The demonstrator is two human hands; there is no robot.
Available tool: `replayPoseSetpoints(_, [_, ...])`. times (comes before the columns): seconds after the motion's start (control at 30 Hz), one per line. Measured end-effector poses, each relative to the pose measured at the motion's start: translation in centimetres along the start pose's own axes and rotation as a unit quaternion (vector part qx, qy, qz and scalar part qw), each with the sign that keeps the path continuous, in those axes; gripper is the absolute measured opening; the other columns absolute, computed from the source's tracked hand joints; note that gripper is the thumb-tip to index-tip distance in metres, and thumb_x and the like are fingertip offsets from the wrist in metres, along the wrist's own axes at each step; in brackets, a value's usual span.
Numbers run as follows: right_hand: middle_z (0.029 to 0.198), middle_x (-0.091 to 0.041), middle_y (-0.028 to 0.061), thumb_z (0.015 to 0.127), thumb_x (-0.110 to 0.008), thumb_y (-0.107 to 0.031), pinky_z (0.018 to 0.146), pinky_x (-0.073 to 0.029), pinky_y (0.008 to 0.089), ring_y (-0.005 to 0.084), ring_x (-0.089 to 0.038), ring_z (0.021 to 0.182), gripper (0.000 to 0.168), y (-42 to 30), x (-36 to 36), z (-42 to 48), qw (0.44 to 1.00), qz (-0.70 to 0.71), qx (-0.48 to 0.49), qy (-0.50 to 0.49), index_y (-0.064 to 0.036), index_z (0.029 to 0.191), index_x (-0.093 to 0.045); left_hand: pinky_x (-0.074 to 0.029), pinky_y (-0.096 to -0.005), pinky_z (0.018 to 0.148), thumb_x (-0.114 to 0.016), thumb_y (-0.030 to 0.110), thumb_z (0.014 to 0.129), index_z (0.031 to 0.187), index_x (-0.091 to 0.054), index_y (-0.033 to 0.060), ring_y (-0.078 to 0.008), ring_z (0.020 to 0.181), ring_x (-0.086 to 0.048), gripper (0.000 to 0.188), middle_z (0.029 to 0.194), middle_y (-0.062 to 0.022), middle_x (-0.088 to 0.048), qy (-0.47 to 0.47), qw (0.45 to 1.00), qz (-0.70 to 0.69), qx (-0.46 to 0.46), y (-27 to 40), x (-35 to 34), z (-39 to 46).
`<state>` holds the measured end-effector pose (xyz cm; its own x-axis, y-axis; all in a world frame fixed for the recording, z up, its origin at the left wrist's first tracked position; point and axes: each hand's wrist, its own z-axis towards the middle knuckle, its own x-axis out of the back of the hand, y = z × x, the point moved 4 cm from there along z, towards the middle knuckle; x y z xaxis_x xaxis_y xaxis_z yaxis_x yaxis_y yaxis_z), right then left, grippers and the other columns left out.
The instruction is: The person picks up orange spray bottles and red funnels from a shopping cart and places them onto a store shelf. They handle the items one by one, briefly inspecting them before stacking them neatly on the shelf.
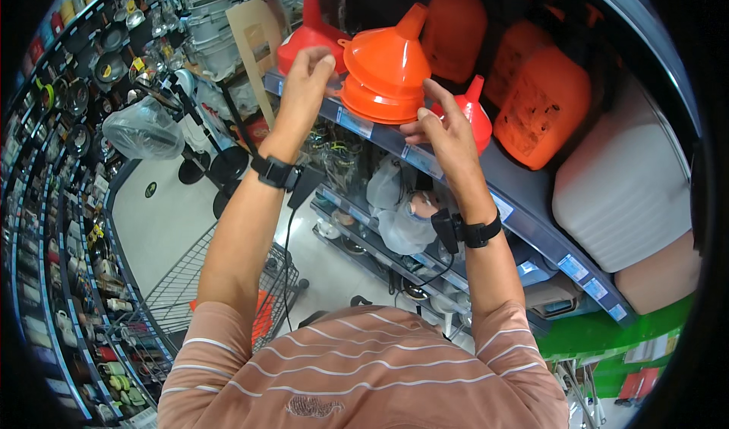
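A stack of orange plastic funnels [387, 59] stands spout-up on the shelf's front edge, between my two hands. My left hand [307, 81] is at its left side, in front of a red funnel [310, 39], with some fingertips hidden. On the right, my right hand [447, 118] has its fingers apart beside the stack's lower rim. Whether either hand touches the funnels is unclear. A smaller red funnel [475, 113] stands just behind my right hand, partly covered by it. Each wrist wears a black strap with a small cabled device.
Orange plastic containers [544, 107] and a large whitish container [623, 178] fill the grey shelf [524, 201] to the right. Lower shelves hold bagged goods [398, 218]. A wire shopping cart [193, 286] stands at lower left. Racks of pans [111, 67] line the far left.
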<state>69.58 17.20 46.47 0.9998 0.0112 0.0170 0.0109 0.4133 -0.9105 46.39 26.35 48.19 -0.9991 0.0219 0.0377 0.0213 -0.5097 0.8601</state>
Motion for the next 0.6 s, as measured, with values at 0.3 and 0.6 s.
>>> replayPoseSetpoints(0.3, [0.11, -0.063, 0.0181, 0.1, -0.054, -0.014, 0.069, -0.058, 0.0283, 0.0188, -0.071, 0.081, 0.055, -0.3, 0.1, 1.7, 1.0, 0.003, 0.001, -0.008, 0.0, 0.15, -0.036, -0.041, -0.0298, 0.104, -0.052, 0.031, 0.103, 0.133, -0.057, 0.0007, -0.0176, 0.122, -0.055, 0.043, 0.128, -0.0119, -0.062, -0.112, 0.978, 0.146, -0.102, 0.0, -1.2, 6.7])
replayPoseSetpoints(0.6, [0.14, -0.043, 0.0199, 0.099, -0.054, -0.012, 0.071, -0.058, 0.0284, 0.0189, -0.071, 0.085, 0.05, 0.0, 0.2, 2.3, 1.0, -0.014, 0.021, -0.015, 0.003, 0.145, -0.042, -0.047, -0.0298, 0.092, -0.054, 0.03, 0.101, 0.118, -0.062, -0.0034, -0.0165, 0.103, -0.062, 0.038, 0.109, -0.01, -0.069, -0.072, 0.988, 0.128, -0.039, -2.7, -0.2, 5.4])
